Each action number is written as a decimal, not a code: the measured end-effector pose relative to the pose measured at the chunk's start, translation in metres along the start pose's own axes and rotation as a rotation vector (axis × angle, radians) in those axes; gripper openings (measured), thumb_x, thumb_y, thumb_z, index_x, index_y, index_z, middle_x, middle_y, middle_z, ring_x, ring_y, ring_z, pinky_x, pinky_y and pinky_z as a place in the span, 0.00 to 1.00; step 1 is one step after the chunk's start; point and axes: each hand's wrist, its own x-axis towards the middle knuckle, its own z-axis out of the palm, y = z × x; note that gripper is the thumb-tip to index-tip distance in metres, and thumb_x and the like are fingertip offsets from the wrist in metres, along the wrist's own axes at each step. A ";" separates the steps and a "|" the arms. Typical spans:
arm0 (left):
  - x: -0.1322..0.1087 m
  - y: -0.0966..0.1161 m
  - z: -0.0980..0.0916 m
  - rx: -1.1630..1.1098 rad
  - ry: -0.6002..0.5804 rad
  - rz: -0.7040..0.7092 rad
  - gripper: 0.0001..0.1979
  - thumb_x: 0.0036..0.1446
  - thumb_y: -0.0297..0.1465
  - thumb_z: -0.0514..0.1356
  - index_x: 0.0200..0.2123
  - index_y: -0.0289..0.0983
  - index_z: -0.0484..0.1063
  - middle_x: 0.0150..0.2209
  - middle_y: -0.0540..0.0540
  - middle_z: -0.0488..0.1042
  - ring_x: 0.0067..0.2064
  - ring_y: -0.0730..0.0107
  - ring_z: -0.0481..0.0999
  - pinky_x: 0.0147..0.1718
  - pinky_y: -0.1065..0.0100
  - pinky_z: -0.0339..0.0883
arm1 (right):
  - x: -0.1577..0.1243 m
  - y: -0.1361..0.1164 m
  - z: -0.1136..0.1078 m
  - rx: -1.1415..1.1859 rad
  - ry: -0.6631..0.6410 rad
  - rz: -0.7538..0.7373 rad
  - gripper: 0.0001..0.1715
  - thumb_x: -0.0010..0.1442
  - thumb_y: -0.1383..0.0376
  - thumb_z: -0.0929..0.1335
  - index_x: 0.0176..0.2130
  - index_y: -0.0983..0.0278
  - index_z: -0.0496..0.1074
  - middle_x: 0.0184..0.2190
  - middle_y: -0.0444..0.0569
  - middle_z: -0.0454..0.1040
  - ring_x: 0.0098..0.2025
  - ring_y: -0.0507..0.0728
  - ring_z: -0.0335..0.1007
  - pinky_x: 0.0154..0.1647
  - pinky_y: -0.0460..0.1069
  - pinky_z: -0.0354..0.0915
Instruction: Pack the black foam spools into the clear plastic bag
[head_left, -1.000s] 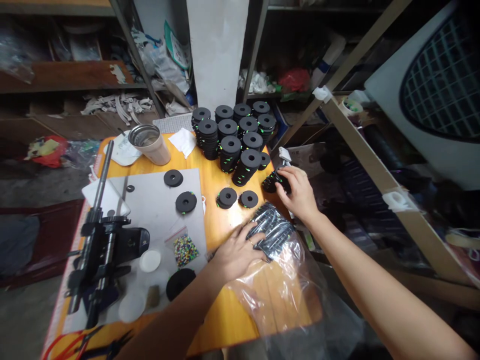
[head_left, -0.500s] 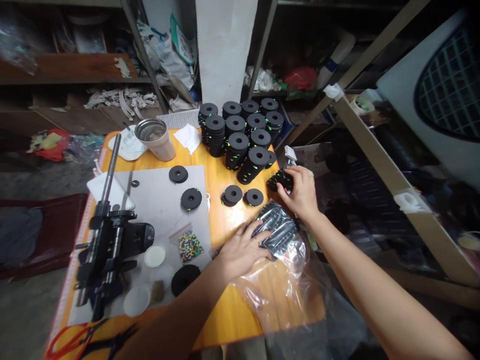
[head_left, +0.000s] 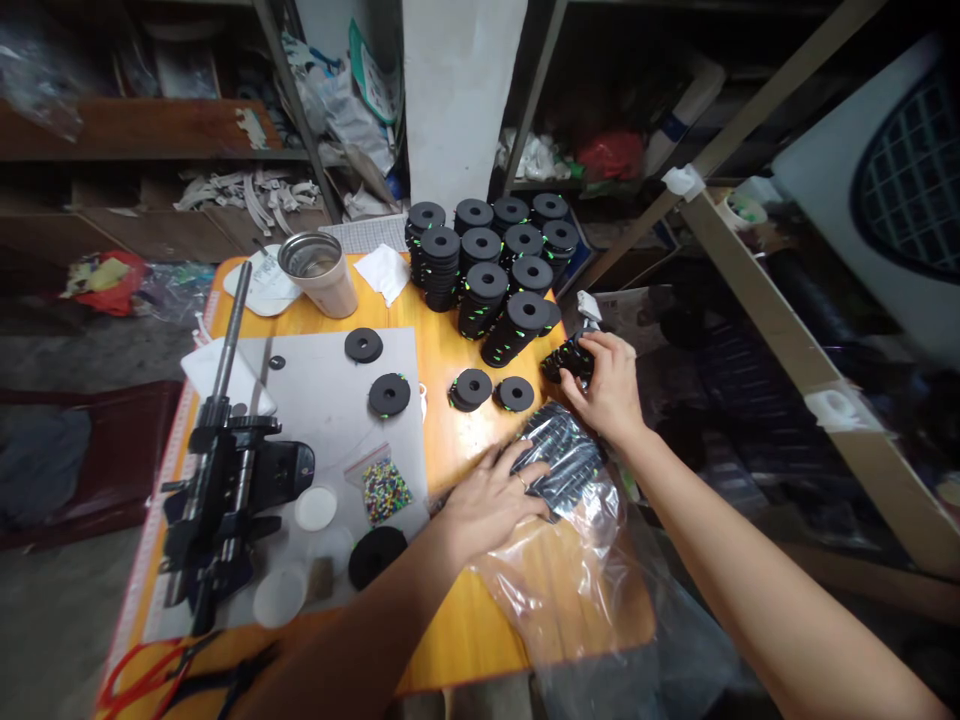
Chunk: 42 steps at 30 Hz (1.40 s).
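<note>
My left hand (head_left: 501, 500) lies with spread fingers on a clear plastic bag (head_left: 600, 575), over the rows of black foam discs (head_left: 562, 455) packed inside it. At the table's right edge, my right hand (head_left: 609, 385) has its thumb and fingers closed round a short stack of black foam discs (head_left: 559, 362) tipped on its side. Part of that stack is hidden by the hand. Two low piles of discs, a left one (head_left: 471, 388) and a right one (head_left: 514, 394), sit just beyond the bag. Upright stacks of discs (head_left: 512, 325) with green bits at their sides stand behind.
A grey mat (head_left: 322, 380) carries a black metal winding device (head_left: 225, 480), a small bag of coloured beads (head_left: 385, 490) and loose discs. A steel cup (head_left: 330, 285) stands at the back. Red-handled scissors (head_left: 142, 680) lie at the front left. A frame (head_left: 810, 370) rises on the right.
The whole view has shifted slightly, so the table sits a little further right. Both hands stay at the same places on the bag and the tipped stack.
</note>
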 end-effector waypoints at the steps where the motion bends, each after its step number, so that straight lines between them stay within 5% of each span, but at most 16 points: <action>1: 0.000 0.000 0.000 -0.001 0.000 -0.002 0.15 0.61 0.26 0.57 0.45 0.51 0.76 0.62 0.54 0.61 0.68 0.51 0.45 0.64 0.46 0.50 | -0.001 0.001 0.000 0.004 -0.011 -0.012 0.32 0.58 0.60 0.69 0.58 0.65 0.58 0.55 0.61 0.65 0.58 0.69 0.60 0.58 0.65 0.62; 19: 0.001 0.000 -0.001 0.009 -0.011 0.007 0.17 0.58 0.24 0.59 0.45 0.52 0.76 0.61 0.53 0.62 0.68 0.51 0.45 0.63 0.48 0.51 | -0.007 0.012 0.010 -0.018 -0.033 -0.079 0.45 0.55 0.60 0.72 0.64 0.63 0.49 0.58 0.61 0.59 0.62 0.70 0.54 0.61 0.68 0.59; 28: 0.000 -0.001 0.002 0.016 0.013 0.009 0.16 0.60 0.25 0.57 0.45 0.51 0.76 0.61 0.53 0.61 0.68 0.50 0.46 0.62 0.47 0.53 | -0.009 0.013 0.019 -0.045 -0.009 -0.075 0.44 0.56 0.61 0.70 0.64 0.62 0.48 0.57 0.60 0.60 0.63 0.70 0.54 0.62 0.68 0.59; 32: 0.000 -0.001 0.001 0.001 0.008 0.010 0.15 0.61 0.27 0.57 0.45 0.51 0.76 0.61 0.53 0.62 0.68 0.51 0.46 0.63 0.47 0.52 | -0.006 0.012 0.006 -0.017 -0.042 -0.086 0.43 0.57 0.58 0.70 0.64 0.64 0.51 0.58 0.61 0.61 0.63 0.70 0.56 0.61 0.67 0.60; 38: 0.001 0.001 -0.003 -0.006 -0.003 -0.003 0.15 0.61 0.26 0.57 0.45 0.51 0.76 0.61 0.52 0.62 0.68 0.50 0.47 0.63 0.47 0.52 | 0.001 -0.030 -0.027 0.086 -0.198 -0.168 0.22 0.64 0.60 0.64 0.57 0.61 0.64 0.54 0.56 0.70 0.62 0.66 0.60 0.60 0.64 0.61; 42: 0.001 0.001 -0.003 0.015 0.003 -0.001 0.14 0.61 0.28 0.58 0.44 0.52 0.77 0.61 0.52 0.62 0.67 0.50 0.47 0.63 0.48 0.51 | 0.005 -0.068 -0.013 0.065 -0.403 -0.123 0.31 0.59 0.50 0.68 0.54 0.67 0.67 0.52 0.62 0.73 0.57 0.71 0.62 0.52 0.65 0.65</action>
